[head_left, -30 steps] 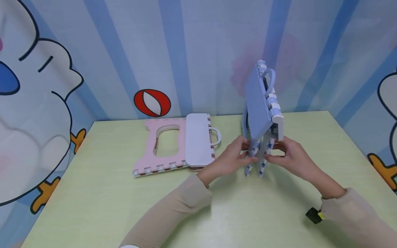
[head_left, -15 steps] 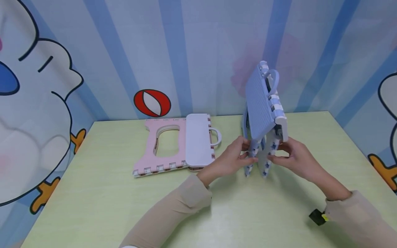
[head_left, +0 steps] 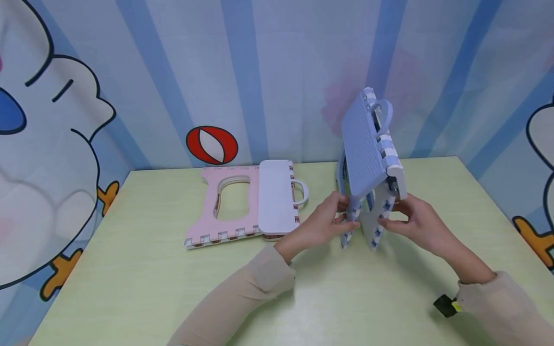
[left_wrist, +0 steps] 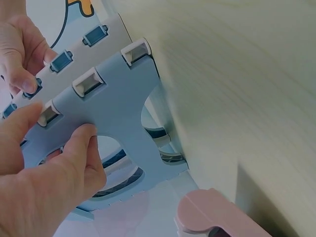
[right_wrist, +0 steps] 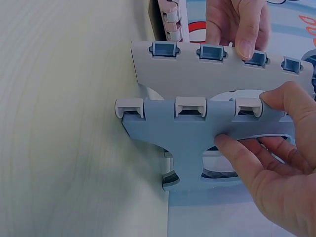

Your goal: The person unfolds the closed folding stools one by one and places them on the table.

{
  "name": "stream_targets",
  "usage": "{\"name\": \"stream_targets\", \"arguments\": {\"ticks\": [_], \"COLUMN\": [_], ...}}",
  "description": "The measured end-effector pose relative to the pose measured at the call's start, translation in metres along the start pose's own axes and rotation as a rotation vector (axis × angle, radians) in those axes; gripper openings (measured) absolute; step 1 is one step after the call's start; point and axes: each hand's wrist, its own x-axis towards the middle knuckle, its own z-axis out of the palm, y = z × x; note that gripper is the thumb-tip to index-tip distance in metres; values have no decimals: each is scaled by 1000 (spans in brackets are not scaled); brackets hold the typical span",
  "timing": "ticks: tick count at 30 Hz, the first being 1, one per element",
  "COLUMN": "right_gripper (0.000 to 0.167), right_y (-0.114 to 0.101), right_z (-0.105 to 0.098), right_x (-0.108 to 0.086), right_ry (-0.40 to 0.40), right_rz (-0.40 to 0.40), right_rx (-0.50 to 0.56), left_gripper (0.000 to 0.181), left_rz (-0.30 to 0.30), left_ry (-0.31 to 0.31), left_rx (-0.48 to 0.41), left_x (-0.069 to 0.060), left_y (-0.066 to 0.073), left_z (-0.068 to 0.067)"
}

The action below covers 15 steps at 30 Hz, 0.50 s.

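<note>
A blue and white folding stool (head_left: 363, 144) stands upright at the right of the table, its two leg panels partly spread and its seat halves still angled in a peak. My left hand (head_left: 322, 221) pinches the near edge of the left leg panel (left_wrist: 123, 94), thumb on one side and fingers on the other. On the other side, my right hand (head_left: 417, 223) pinches the edge of the right leg panel (right_wrist: 182, 128). A blue loop handle (head_left: 384, 117) sticks out at the top of the stool. Both wrist views show hinge slots along the panel edges.
A pink and white folding stool (head_left: 231, 202) lies folded flat left of my left hand, its white handle (head_left: 303, 192) pointing right. The pale green table (head_left: 151, 288) ends at a blue striped cartoon backdrop (head_left: 277, 72). A black tag (head_left: 446, 306) hangs at the right sleeve.
My right hand has moved a little to the right with its leg panel, so the gap between the stool's panels has widened. My left hand has stayed almost in place.
</note>
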Motion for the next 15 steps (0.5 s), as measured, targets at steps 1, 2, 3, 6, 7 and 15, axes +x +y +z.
{"name": "stream_targets", "arguments": {"ticks": [1, 2, 3, 6, 7, 15], "right_gripper": [68, 68, 68, 70, 70, 69], "right_y": [1, 1, 1, 3, 3, 8], "right_z": [-1, -1, -1, -3, -3, -7], "right_x": [0, -1, -1, -2, -2, -5], "right_ry": [1, 2, 2, 2, 2, 3], "right_rz": [-1, -2, -2, -4, -7, -39], "right_rx": [-3, -2, 1, 7, 9, 21], "left_gripper": [39, 39, 39, 39, 38, 38], "left_rz": [1, 2, 5, 8, 10, 23], "left_ry": [-2, -2, -3, -6, -7, -17], "left_rx": [3, 4, 6, 10, 11, 13], "left_x": [0, 0, 0, 0, 0, -1], "left_y": [0, 0, 0, 0, 0, 0], "left_z": [0, 0, 0, 0, 0, -1]}}
